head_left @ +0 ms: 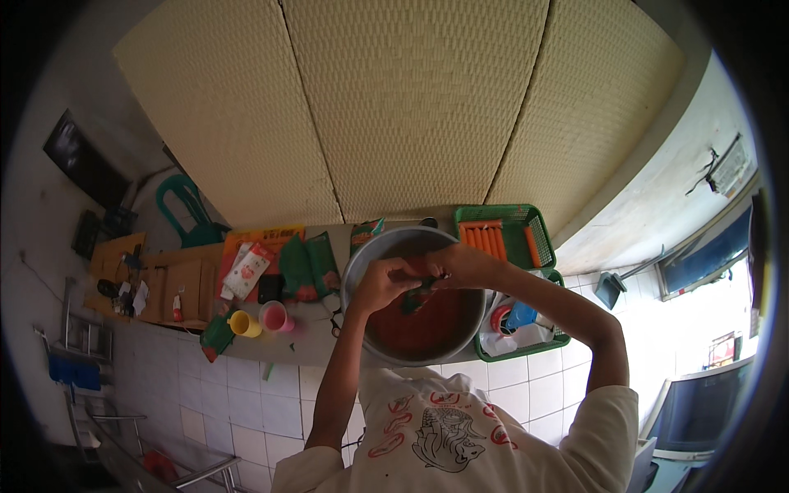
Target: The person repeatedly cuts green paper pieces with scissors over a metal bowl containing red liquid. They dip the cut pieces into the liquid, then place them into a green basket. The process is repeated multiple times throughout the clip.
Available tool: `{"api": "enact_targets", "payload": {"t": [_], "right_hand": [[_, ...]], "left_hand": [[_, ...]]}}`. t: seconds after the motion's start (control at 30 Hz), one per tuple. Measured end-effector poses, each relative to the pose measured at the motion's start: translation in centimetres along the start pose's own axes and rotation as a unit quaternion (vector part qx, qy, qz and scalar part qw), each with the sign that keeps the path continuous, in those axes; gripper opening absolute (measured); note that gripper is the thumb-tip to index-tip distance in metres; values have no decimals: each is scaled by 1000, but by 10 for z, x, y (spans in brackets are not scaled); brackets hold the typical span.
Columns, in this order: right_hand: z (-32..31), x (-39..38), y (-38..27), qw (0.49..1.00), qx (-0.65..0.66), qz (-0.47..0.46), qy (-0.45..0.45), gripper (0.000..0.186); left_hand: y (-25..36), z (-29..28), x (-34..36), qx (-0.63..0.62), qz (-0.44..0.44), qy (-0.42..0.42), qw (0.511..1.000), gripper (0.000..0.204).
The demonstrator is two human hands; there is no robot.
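- Cream panels (419, 107) with a woven texture, three of them, split by dark seams and spreading across the top of the view, beyond everything else;
- grey desk (267, 349), running from side to side below them and bearing most of the things;
- green plastic chair (185, 205), off to the left past the desk's far edge;
- round metal bowl (353, 267), near the middle of the desk, its red contents (419, 333) covering the bottom; whether they are wholly liquid I cannot tell;
- two green baskets to the right of the bowl: the far basket (514, 234) holds a row of orange sticks (485, 241) and one more set apart against its right side; the near basket (526, 352) holds a red-rimmed roll (501, 320), a blue item (522, 315) and some pale wrapping;
- left hand (380, 283) and right hand (463, 267), brought close together over the bowl; the fingers of both are closed, pinching one small packet between them;
- green and red packets (300, 267) lying on the desk to the left of the bowl, near a white and red pack (246, 271);
- pink cup (276, 316) and yellow cup (244, 324), side by side at the near left;
- small dark green and red packet (409, 304), gripped by the fingers and hanging above the red contents, its finer detail too blurred to tell.
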State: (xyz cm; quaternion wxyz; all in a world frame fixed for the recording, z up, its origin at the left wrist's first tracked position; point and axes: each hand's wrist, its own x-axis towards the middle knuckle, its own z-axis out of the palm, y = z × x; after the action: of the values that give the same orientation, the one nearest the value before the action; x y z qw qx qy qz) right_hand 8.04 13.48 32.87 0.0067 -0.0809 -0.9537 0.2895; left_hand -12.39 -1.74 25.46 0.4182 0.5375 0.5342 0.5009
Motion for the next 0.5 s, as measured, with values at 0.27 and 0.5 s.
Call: {"api": "enact_targets", "payload": {"t": [0.27,0.5], "right_hand": [[-7,11,-21,995,-40,61,-67,33],[1,28,-21,976,-103,70,-177,43]], "left_hand": [[-3,-4,3,-52,2,-10,999,14],[-18,-11,8,-26,14,-47,998,16]]}}
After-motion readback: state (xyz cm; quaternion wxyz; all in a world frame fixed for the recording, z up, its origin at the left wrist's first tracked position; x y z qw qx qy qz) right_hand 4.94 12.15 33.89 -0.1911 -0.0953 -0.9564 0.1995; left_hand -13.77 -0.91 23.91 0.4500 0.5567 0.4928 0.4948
